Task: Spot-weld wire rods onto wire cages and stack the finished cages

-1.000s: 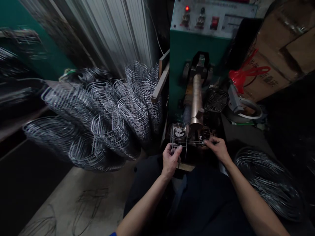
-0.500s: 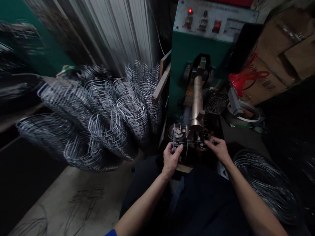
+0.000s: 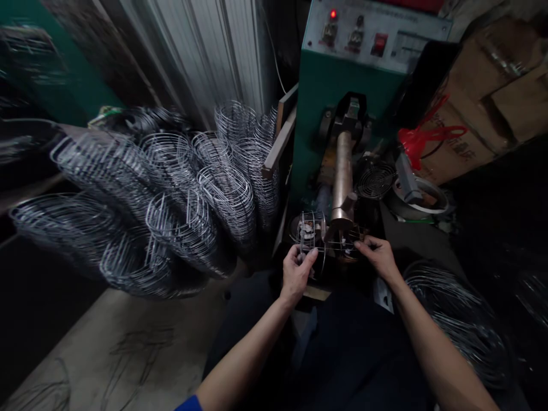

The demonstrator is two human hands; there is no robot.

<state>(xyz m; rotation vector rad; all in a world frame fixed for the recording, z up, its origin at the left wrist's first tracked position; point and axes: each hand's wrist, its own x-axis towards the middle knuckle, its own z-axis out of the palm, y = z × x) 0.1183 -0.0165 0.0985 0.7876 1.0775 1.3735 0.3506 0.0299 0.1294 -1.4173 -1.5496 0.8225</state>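
A small wire frame (image 3: 314, 220) of thin metal rods lies across the lower end of the machine's metal cylinder (image 3: 343, 177). My left hand (image 3: 297, 273) grips the frame's left part, thumb and fingers closed round its wires. On the other side of the cylinder, my right hand (image 3: 379, 257) pinches the frame's right end between thumb and fingers. The wires between the hands run just below the cylinder's tip, where dark parts hide some of them. The green machine (image 3: 334, 85) stands behind, with a red light lit on its panel (image 3: 398, 34).
Several stacks of bent wire frames (image 3: 226, 200) stand at the left, beside a wooden bar (image 3: 280, 142). At the right are a wire bundle (image 3: 454, 319), a round metal pan (image 3: 417, 200), a red plastic bag (image 3: 415, 145) and cardboard boxes (image 3: 466, 125).
The view has shifted slightly, so the wire stacks sit a little farther left. Both hands keep their hold on the wire frame in nearly the same place.
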